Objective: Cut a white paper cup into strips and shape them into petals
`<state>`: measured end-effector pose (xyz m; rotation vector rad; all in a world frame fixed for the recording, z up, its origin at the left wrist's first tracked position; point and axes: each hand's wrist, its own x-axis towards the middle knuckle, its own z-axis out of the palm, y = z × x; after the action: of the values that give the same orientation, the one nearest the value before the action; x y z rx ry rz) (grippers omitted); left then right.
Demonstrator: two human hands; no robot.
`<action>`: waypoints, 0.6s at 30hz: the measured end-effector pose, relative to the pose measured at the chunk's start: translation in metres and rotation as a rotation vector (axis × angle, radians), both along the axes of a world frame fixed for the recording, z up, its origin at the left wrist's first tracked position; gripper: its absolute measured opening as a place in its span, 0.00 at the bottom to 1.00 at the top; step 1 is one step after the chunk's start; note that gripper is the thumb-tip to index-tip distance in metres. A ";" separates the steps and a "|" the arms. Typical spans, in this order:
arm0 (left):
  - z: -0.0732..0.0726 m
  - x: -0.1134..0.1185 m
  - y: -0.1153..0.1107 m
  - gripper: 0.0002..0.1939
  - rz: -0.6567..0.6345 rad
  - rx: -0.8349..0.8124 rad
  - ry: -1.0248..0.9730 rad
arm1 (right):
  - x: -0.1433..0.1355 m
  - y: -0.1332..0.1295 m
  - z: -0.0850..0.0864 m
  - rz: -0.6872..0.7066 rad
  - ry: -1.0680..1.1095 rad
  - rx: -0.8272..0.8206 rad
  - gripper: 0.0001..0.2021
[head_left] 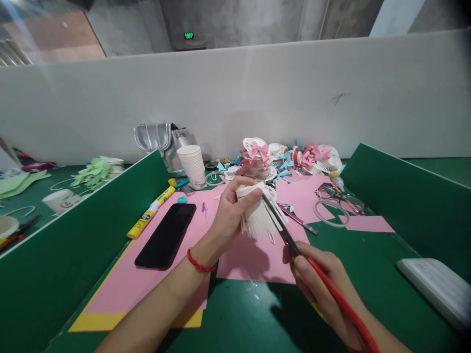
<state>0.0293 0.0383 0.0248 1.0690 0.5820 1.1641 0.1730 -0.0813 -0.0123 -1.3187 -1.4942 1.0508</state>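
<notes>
My left hand, with a red braided bracelet at its wrist, pinches the upper part of a white paper piece whose lower side is cut into many thin strips. My right hand is wrapped round red-handled scissors. Their dark blades point up and left across the strips, with the tip close to my left thumb. Both hands are above pink paper on the green table.
Left of my hands lie a black phone and a yellow glue stick. Behind stand stacked paper cups, a silver bag and paper decorations. Glasses and a white object are right. Green dividers flank the table.
</notes>
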 end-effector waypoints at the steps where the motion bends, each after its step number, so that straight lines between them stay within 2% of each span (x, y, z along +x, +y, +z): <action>1: 0.000 0.000 0.000 0.18 0.001 0.002 -0.003 | 0.000 0.000 0.000 0.009 -0.012 0.002 0.22; 6: 0.006 -0.002 0.001 0.17 -0.008 0.008 -0.053 | 0.001 0.000 0.002 0.146 -0.021 0.006 0.22; 9: 0.012 -0.007 0.004 0.18 0.027 0.022 -0.110 | 0.001 -0.002 0.003 0.204 -0.069 0.007 0.18; 12: 0.018 -0.010 0.006 0.20 0.056 0.020 -0.155 | 0.001 -0.005 0.005 0.164 -0.128 0.052 0.16; 15: 0.019 -0.011 0.007 0.20 0.066 0.031 -0.143 | 0.001 -0.007 0.006 0.109 -0.164 0.121 0.19; 18: 0.017 -0.011 0.007 0.19 0.064 0.053 -0.112 | 0.002 -0.010 0.005 0.113 -0.136 0.115 0.22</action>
<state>0.0183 0.0456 0.0421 1.0295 0.5028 1.2925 0.1746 -0.0908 -0.0068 -1.2583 -1.7220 0.9463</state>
